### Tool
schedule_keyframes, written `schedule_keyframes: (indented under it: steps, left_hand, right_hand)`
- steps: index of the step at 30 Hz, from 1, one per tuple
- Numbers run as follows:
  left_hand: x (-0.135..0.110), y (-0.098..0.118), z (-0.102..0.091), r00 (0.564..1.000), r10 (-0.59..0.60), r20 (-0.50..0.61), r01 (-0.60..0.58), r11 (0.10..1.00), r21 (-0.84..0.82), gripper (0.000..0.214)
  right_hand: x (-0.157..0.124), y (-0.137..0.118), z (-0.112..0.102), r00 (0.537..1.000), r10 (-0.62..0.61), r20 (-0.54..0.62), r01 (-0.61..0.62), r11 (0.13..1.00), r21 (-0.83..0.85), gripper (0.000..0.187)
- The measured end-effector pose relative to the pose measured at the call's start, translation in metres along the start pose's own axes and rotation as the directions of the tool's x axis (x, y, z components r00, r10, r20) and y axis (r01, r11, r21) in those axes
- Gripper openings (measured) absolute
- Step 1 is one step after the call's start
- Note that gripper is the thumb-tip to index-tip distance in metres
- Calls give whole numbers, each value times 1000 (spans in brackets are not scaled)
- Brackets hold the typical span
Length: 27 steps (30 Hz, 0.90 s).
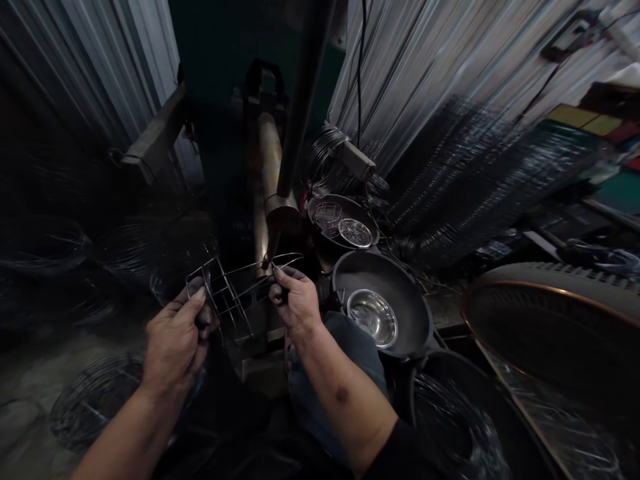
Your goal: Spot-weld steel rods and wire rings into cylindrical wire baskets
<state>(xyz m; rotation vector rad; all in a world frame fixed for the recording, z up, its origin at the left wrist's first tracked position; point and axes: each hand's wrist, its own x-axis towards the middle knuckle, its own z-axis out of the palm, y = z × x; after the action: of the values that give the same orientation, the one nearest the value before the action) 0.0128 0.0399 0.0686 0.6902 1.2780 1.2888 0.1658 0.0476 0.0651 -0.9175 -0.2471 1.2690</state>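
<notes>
A small wire rack (pixel 231 293) of thin metal rods is held up between my two hands, in front of a spot welding machine. My left hand (pixel 181 327) is closed on a bent rod at the rack's left end. At its right end, my right hand (pixel 295 293) pinches the wire close to the machine's pointed electrode tip (pixel 270 252). Whether the right fingers also hold a separate small piece is hidden. The electrode's thick brass-coloured arm (pixel 271 157) extends from the dark green machine body (pixel 210 67).
Right of my knee stands a dark bowl (pixel 415 300) holding a shiny metal bowl (pixel 383 320). Behind it, another dark pan (pixel 315 207) contains round wire pieces. A basin (pixel 420 373) of wire rings is at lower right, beside a large fan-like round guard (pixel 550 280). Wire coils (pixel 95 400) lie on the floor left.
</notes>
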Motion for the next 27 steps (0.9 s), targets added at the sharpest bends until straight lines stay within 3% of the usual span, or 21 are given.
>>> schedule_keyframes:
  steps: [7, 16, 22, 27]
  left_hand:
    - [6, -8, -4, 1000, 7, 20, -6, 997, -82, 27]
    - [-1, -1, -2, 998, 32, 57, -27, 996, -79, 26]
    - [0, 2, -4, 999, 18, 38, -17, 1000, -22, 27]
    - [6, 7, -2, 999, 27, 43, -26, 1000, -12, 27]
  right_hand:
    - [-1, 1, 1, 1000, 1, -19, -1, 1000, -1, 18]
    - [-3, 6, -2, 999, 40, 27, -42, 997, 63, 13]
    - [-9, 22, 10, 991, 97, 93, -101, 994, 43, 17]
    - [-5, 21, 21, 993, 96, 73, -101, 993, 61, 17]
